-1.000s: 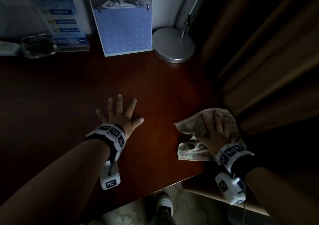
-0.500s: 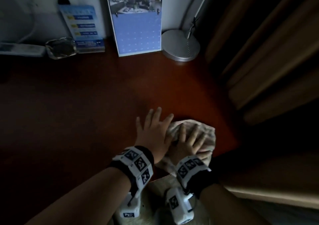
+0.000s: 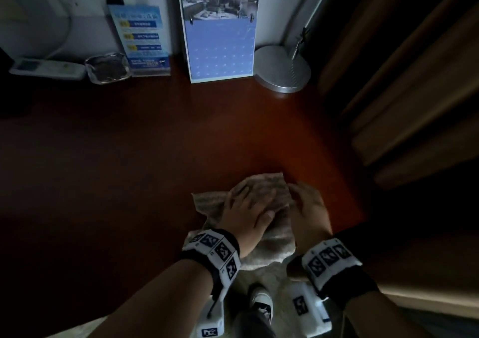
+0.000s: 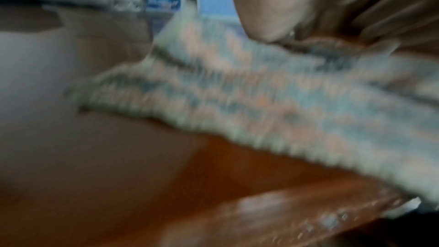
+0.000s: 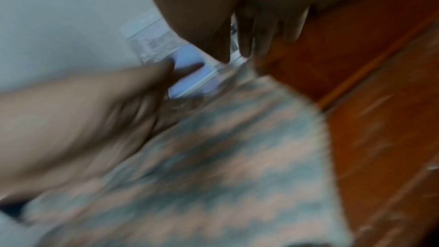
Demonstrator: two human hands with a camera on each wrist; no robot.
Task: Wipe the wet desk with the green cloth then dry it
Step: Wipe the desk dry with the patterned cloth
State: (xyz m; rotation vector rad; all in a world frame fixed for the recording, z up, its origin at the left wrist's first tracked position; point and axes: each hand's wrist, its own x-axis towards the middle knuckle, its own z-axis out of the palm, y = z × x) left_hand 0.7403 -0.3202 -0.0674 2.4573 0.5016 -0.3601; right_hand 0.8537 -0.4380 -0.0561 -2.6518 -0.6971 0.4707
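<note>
The patterned green cloth (image 3: pixel 261 182) lies crumpled on the dark red-brown desk (image 3: pixel 155 156), at its near edge, partly hanging over. My left hand (image 3: pixel 248 205) presses flat on top of the cloth with straight fingers. My right hand (image 3: pixel 308 205) rests against the cloth's right edge, blurred, its fingers extended. Both wrist views are motion-blurred. The left wrist view shows the cloth (image 4: pixel 261 97) on the desk. In the right wrist view the cloth (image 5: pixel 213 157) lies under the left hand (image 5: pixel 83 110) and the right fingers (image 5: pixel 249 25).
Along the back wall stand a blue calendar (image 3: pixel 220 39), a silver lamp base (image 3: pixel 282 69), a blue sign (image 3: pixel 142 39), a glass ashtray (image 3: pixel 107 68) and a white power strip (image 3: pixel 46 68). Brown curtains (image 3: pixel 414 78) hang at the right. A shoe (image 3: pixel 260 304) shows below the desk edge.
The right hand slid the cloth left from the desk's right side. The left hand left the bare desk and now lies on the cloth; the right hand sits at its right edge.
</note>
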